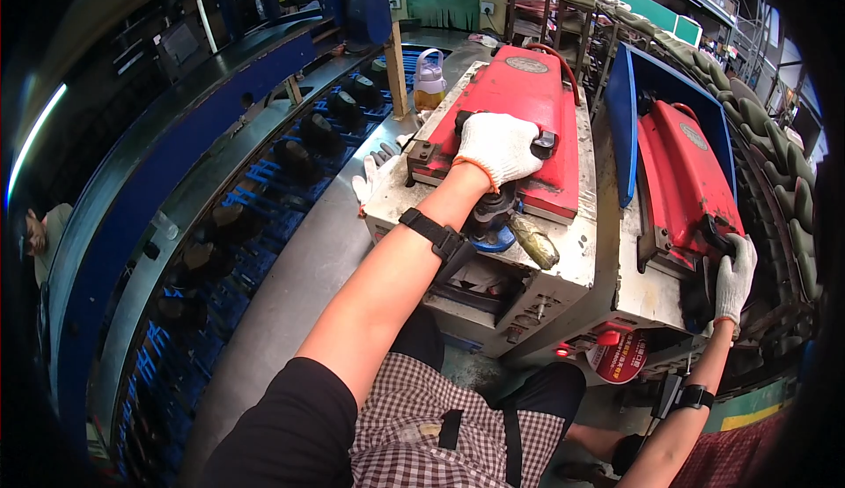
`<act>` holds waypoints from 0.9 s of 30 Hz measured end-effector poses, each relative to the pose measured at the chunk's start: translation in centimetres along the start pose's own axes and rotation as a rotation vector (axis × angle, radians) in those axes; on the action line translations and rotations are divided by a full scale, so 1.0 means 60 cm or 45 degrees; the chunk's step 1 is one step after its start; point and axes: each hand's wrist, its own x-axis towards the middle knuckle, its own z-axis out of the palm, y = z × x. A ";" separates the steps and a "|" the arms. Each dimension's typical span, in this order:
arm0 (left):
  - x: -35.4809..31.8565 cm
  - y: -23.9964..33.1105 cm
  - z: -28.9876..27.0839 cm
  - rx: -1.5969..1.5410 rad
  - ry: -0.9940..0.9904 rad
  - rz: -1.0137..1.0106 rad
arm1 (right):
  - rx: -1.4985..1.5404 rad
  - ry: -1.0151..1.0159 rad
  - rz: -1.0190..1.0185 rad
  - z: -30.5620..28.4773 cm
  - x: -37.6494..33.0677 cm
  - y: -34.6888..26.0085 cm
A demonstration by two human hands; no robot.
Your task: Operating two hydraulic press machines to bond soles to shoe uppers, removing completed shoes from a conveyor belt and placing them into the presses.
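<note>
My left hand (500, 146), in a white knit glove, is closed over the black handle (545, 142) at the near end of a red machine cover (528, 90). That cover lies lowered on a worn white machine (579, 240). Under my left wrist are a dark metal fitting with a blue base (495, 242) and a tape-wrapped piece (534, 243). Farther right, my gloved right hand (736, 284) has its fingers at the black handle (718, 234) of a second red cover (688, 149), also down. Its fingertips curl onto that handle; its palm side is partly hidden.
Along the left runs a conveyor with blue racks (251, 184) carrying dark shoe-like pieces. A lidded bottle (429, 79) and spare gloves (374, 171) rest beside the left machine. A blue guard (622, 123) borders the right machine; olive padded pieces (775, 149) line the far right.
</note>
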 end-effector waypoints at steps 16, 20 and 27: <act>0.000 0.000 -0.002 0.000 0.008 0.019 | -0.011 -0.008 0.012 -0.002 -0.001 -0.005; 0.000 -0.002 0.000 0.008 0.022 0.017 | -0.008 -0.014 0.019 0.000 -0.001 -0.006; -0.001 0.003 -0.005 -0.008 0.024 0.006 | -0.005 -0.029 0.042 -0.003 -0.001 0.007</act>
